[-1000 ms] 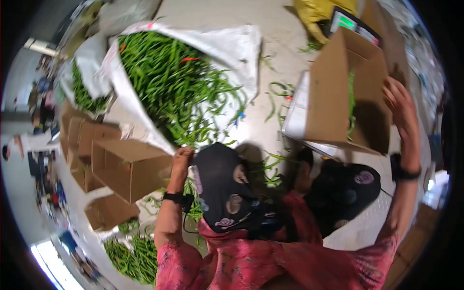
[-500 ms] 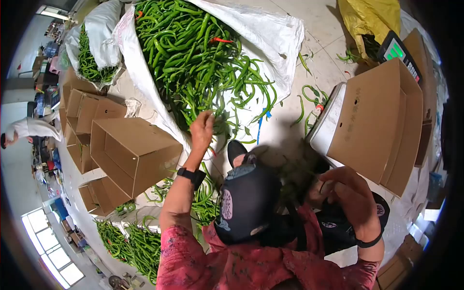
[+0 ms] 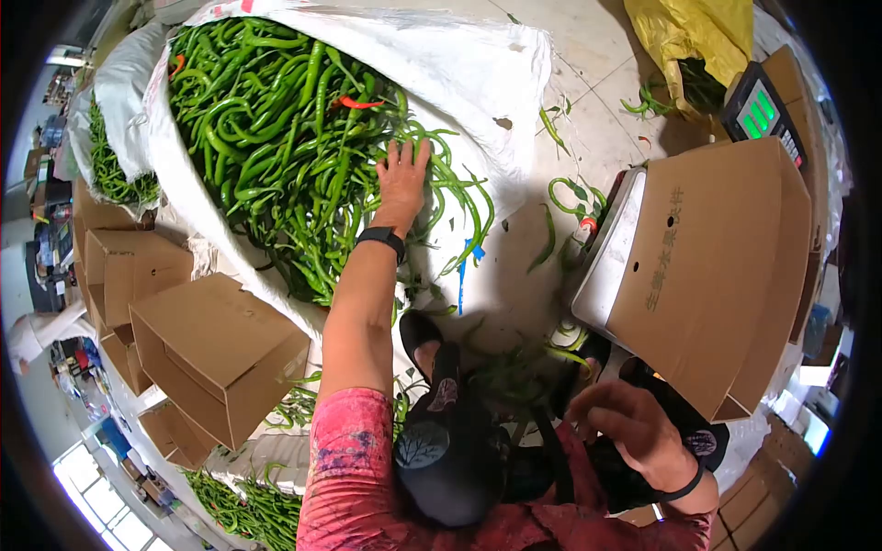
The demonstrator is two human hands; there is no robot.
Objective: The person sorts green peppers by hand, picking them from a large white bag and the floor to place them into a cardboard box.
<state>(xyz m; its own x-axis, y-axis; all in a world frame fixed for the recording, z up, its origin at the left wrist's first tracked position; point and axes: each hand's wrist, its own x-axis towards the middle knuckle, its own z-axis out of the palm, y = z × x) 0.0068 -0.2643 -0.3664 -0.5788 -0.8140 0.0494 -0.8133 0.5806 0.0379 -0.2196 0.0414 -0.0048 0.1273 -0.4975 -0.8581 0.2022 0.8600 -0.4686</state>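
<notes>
My left hand (image 3: 401, 184), with a dark band at the wrist, reaches forward with fingers spread and lies on the near right edge of a heap of long green chili peppers (image 3: 276, 129). The heap spills from the wide mouth of a white woven sack (image 3: 478, 69). One red pepper (image 3: 358, 103) lies just beyond my fingertips. Over my right knee hovers my right hand (image 3: 634, 436), its fingers loosely bent and apart, and I see nothing in it. Below it and between my feet are loose peppers (image 3: 514, 372) in shadow.
A cardboard box (image 3: 717, 266) sits on a scale platform (image 3: 611, 262) at right, beside a lit display (image 3: 761, 112). A yellow bag (image 3: 689, 41) stands behind. At left are more cardboard boxes (image 3: 220, 331), a second pepper sack (image 3: 115, 138), another pepper pile (image 3: 243, 505) and a person (image 3: 46, 332).
My left hand has moved forward onto the peppers and its fingers have spread. My right hand has come down and slightly left. The view has shifted, and the distant person sits lower in it.
</notes>
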